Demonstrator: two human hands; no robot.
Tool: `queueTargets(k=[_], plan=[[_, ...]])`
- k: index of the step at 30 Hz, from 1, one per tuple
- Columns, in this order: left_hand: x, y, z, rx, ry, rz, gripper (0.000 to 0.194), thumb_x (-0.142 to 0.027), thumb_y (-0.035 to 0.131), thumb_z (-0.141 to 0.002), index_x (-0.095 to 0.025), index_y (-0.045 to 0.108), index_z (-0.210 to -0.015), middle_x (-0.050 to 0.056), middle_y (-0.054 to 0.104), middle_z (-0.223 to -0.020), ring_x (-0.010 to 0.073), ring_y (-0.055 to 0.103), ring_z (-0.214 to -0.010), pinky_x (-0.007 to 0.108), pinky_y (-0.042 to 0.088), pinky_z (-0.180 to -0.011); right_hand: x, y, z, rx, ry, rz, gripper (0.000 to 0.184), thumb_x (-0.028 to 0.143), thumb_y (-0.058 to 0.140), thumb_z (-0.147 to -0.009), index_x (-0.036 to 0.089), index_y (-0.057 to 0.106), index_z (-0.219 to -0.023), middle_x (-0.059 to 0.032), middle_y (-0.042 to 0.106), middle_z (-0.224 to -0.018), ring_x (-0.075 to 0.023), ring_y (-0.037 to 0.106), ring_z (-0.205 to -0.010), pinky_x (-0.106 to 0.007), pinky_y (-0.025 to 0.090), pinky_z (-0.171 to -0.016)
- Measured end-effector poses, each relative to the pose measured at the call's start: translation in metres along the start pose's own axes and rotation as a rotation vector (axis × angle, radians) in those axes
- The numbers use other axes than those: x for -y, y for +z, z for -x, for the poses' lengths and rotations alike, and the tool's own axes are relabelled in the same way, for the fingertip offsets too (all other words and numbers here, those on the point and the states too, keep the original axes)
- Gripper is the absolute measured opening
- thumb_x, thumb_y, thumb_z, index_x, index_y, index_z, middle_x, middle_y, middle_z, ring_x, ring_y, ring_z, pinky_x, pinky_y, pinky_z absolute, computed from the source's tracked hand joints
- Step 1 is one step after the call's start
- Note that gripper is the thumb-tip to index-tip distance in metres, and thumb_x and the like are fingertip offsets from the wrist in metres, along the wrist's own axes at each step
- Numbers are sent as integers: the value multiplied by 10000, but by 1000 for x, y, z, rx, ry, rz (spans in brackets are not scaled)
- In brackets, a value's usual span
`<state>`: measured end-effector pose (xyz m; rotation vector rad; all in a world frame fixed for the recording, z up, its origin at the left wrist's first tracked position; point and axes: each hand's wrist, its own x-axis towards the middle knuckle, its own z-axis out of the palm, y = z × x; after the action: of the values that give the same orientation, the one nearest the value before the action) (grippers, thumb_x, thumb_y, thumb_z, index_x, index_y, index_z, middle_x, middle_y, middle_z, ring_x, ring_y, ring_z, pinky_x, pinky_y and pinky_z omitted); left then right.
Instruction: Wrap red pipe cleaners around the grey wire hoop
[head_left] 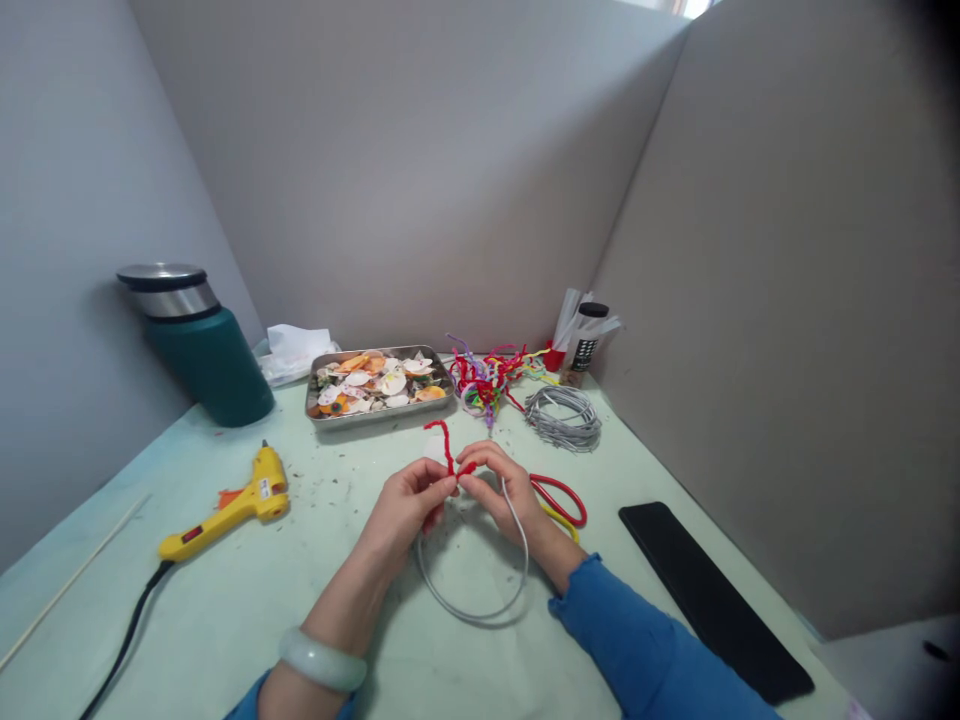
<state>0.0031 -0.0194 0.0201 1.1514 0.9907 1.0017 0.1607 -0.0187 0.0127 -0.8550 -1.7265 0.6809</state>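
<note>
Fingers pinched together, my left hand (412, 500) and my right hand (502, 490) meet at the middle of the table. Between their fingertips runs a fuzzy red pipe cleaner (448, 445), one end sticking up and bent over to the left. A grey wire ring (480, 618) hangs below the hands, its top passing behind my fingers; exactly how the pipe cleaner sits on the ring there is hidden. Beside my right wrist lie the red loop handle (562, 492) and a yellow one, partly covered by the arm.
A yellow glue gun (232, 510) and thin stick (75, 580) lie left, near a teal bottle (202, 355). Behind are a metal tray (375, 417) of shells, tangled pipe cleaners (491, 380), a grey wire coil (564, 420) and a jar (583, 350). A black strip (712, 600) lies right.
</note>
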Motion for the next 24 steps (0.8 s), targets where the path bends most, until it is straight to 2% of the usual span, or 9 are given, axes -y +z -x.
queueTargets(k=[5,12,21,24], plan=[[1,3,-2,-43,99,-118,200,-339,623,-731,-167,520,-736,-65,445,-469,71,384,-404,177,272,-381,3,1,0,-31,31,-17,55,224,549,-835,187,588,-848,-54,566,-907,-182,541,-897,-324,423,-839],[4,5,-4,-85,171,-142,201,-325,657,-708,-165,535,-719,-61,469,-528,58,407,-446,166,311,-433,4,2,-1,-61,69,-61,61,210,537,-830,182,586,-810,-49,572,-887,-177,540,-870,-309,424,-817],[5,3,-2,-63,14,0,227,-340,663,-705,-172,512,-719,-81,427,-408,47,336,-328,145,195,-317,0,3,0,-11,95,-75,95,225,562,-818,188,581,-904,-41,574,-900,-169,544,-857,-292,435,-778],[4,1,-2,-1,-50,127,237,-320,686,-690,-162,514,-727,-61,511,-478,26,320,-309,136,184,-292,-1,3,1,4,136,-110,134,243,560,-822,194,575,-946,-36,584,-892,-166,544,-843,-284,440,-759]])
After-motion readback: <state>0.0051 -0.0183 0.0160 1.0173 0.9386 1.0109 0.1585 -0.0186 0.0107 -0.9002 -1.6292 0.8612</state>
